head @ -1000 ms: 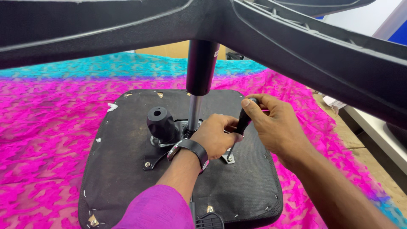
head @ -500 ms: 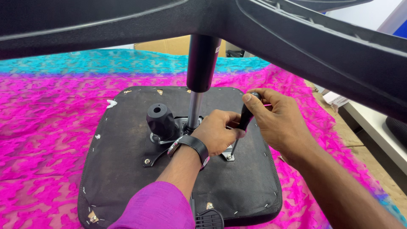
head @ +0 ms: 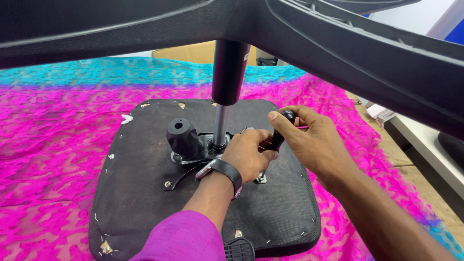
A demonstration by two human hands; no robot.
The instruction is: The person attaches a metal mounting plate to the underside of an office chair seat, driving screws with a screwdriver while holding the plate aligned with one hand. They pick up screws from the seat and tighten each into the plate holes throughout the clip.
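Right hand (head: 314, 145) curled tight round black screwdriver handle (head: 280, 133), thumb on top. Left hand (head: 249, 154) half-closed, fingers bent down by the shaft just left of it; grip unclear. Both over upturned seat base (head: 145, 193) on pink cloth (head: 48, 145), right of the metal mechanism plate (head: 203, 150).

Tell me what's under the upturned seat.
Under the seat lies a pink and turquoise patterned cloth, spread past every edge. Whatever surface is beneath the cloth is covered; bare wood shows only at the right.

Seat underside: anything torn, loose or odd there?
Yes. The black fabric on the upturned seat is frayed along its edges: pale tears at the near left corner and far edge, with staples showing. Nothing spilled.
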